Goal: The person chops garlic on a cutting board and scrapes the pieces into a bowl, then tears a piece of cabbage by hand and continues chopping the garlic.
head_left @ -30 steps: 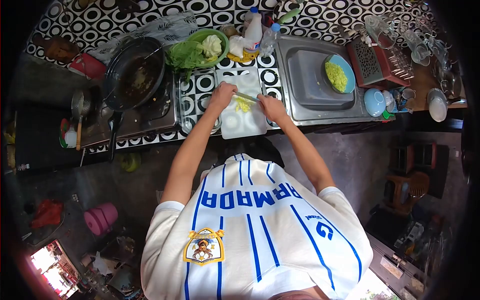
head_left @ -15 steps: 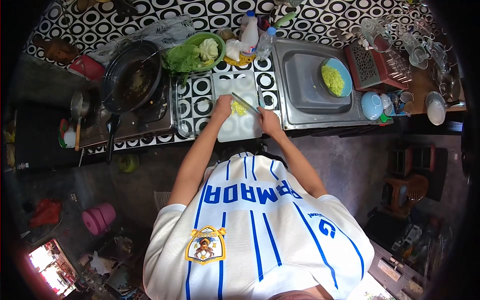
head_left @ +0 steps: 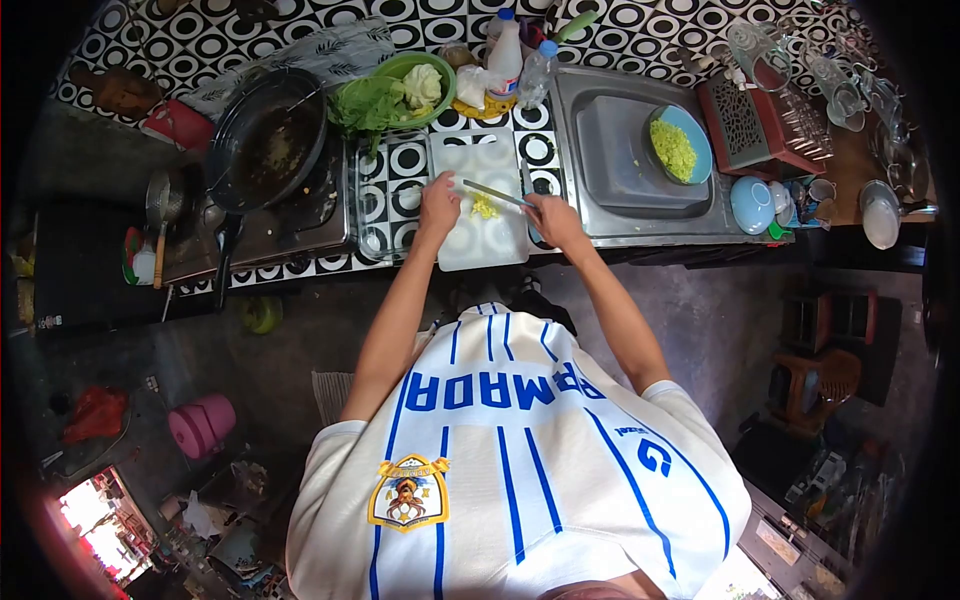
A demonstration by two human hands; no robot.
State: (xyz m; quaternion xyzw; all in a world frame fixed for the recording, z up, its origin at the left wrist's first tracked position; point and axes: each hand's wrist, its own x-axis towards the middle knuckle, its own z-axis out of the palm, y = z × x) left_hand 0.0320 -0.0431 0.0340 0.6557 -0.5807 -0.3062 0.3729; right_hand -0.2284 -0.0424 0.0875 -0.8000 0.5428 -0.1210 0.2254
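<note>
My right hand [head_left: 554,220] is closed round the handle of a knife [head_left: 492,192]. The blade points left across a white cutting board [head_left: 480,248], above a small heap of chopped yellow-green vegetable [head_left: 484,206]. Over the board's left edge, my left hand [head_left: 440,204] has its fingers drawn together near the knife's tip. Whatever those fingers may hold is too small to make out.
Behind the board stand a green bowl of leafy vegetables [head_left: 408,66], a white bottle [head_left: 507,62] and a clear bottle [head_left: 539,76]. A wok [head_left: 268,150] sits on the stove at left. At right, a blue bowl of chopped vegetable [head_left: 700,140] rests in the sink area [head_left: 577,200].
My left hand has moved slightly left and up, away from the chopped heap. My right hand has shifted right with the knife, and the blade lies at a flatter slant.
</note>
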